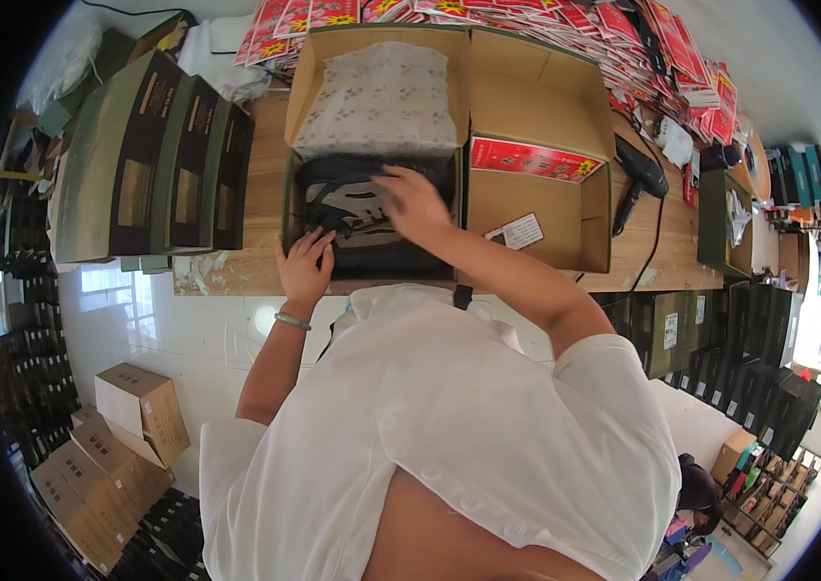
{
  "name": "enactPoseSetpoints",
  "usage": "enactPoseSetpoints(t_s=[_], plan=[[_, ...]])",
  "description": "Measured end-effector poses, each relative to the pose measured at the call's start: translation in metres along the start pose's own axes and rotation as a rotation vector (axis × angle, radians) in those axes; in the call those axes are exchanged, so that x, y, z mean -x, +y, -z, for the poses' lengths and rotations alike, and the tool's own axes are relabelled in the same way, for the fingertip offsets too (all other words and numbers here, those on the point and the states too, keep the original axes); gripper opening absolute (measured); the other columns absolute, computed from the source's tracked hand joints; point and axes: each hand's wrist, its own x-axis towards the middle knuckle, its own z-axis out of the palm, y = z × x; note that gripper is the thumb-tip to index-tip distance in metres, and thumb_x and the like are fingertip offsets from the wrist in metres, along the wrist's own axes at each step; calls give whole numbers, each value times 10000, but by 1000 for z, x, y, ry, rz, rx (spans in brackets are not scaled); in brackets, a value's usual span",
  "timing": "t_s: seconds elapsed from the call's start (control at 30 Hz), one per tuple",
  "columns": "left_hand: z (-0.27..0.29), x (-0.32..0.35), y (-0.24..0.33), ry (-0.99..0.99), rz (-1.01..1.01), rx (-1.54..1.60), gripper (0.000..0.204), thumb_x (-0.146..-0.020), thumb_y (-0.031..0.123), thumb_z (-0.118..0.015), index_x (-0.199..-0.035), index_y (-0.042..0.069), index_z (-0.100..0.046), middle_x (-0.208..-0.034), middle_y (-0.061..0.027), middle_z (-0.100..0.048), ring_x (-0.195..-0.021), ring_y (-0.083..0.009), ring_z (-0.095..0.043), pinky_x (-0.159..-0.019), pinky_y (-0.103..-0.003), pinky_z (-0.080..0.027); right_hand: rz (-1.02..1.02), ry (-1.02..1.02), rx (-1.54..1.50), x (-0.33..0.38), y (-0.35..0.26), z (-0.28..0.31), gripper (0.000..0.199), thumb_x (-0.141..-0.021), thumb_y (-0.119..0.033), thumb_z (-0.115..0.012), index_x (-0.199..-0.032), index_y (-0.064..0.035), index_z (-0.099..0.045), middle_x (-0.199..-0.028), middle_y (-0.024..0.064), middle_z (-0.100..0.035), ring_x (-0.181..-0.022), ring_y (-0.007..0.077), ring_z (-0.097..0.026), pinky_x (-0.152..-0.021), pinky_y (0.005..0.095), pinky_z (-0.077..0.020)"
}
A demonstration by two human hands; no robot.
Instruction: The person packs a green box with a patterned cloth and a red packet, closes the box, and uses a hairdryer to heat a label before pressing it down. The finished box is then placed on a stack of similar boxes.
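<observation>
A grey and black shoe [360,205] lies on its side in the left shoebox [291,218], on dark wrapping. Patterned tissue paper [386,97] is folded back over that box's raised lid. My left hand [305,264] rests at the near left corner of the box, fingers stretched out and touching the black part of the shoe. Over the right part of the same shoe is my right hand [417,207]. Its fingers are bent and smeared by motion, so what they grip, if anything, cannot be made out.
A second open shoebox [565,218] stands alongside, with a red printed card [534,159] and a white label card [515,232] inside. To its right lies a black hair dryer [638,179] with its cord. Shoeboxes [120,160] stand left; red cards [623,39] pile behind.
</observation>
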Motion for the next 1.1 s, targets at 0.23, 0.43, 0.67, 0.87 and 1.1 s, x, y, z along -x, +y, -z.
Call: enactPoseSetpoints(t_s=[0.23, 0.43, 0.67, 0.87, 1.1], plan=[[0, -3, 5, 30, 19, -17, 224, -924, 245, -569, -1080, 210, -726, -1128, 4, -694, -1058, -209, -623, -1156, -522, -198, -244, -378, 746, 119, 137, 130, 538, -743, -19, -641, -1253, -142, -524, -1227, 121, -527, -1136, 350, -485, -989, 490, -380], [2, -5, 6, 35, 22, -48, 218, -912, 230, -578, -1068, 206, -729, -1105, 11, -701, -1040, -201, -627, -1145, -519, -220, -281, -672, 1007, 128, 188, 111, 524, -810, -153, -643, -1307, -130, -479, -1263, 101, -526, -1219, 301, -453, -1045, 479, -308], [2, -7, 7, 61, 33, -5, 207, -898, 223, -585, -1041, 210, -734, -1081, 3, -703, -1041, -204, -628, -1149, -525, -220, -608, -735, 1055, 102, 153, 141, 369, -823, -116, -606, -1191, -110, -584, -1185, 101, -589, -1137, 299, -521, -999, 486, -338], [-2, -2, 5, 111, 48, 14, 193, -862, 209, -617, -1011, 207, -739, -1065, 6, -705, -1028, -200, -635, -1139, -523, -243, -122, 143, 745, 5, 21, 154, 231, -814, -67, -613, -1043, -92, -632, -1043, 113, -617, -1030, 308, -566, -894, 484, -390], [1, -7, 3, 116, 21, 17, 176, -862, 203, -614, -989, 200, -736, -1061, 9, -705, -1014, -190, -638, -1133, -514, -254, 189, 70, 585, -87, 15, 16, 207, -830, -163, -683, -1021, -107, -626, -959, 97, -617, -973, 313, -565, -898, 421, -372]])
